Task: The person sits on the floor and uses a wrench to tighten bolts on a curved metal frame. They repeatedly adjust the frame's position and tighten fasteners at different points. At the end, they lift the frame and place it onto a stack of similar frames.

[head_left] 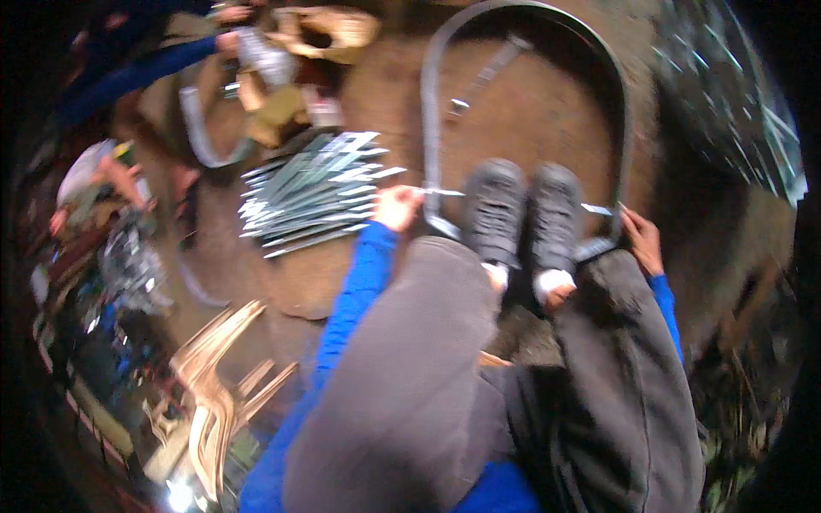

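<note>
A large U-shaped grey metal band lies around my shoes, its curve away from me and its two ends near my shins. My left hand is closed at the band's left end, where a thin bright piece juts inward toward my shoe. At the other end, the fingers of my right hand pinch the band beside a similar short bright piece. Blur hides whether those pieces are part of the band. Inside the curve, a narrow metal strip lies on the brown ground.
Left of the band lies a heap of shiny flat metal strips. More metal pieces are piled at the far right. Bent wooden pieces lie at the near left. Another person's blue sleeve reaches in at the far left, near cardboard-coloured pieces.
</note>
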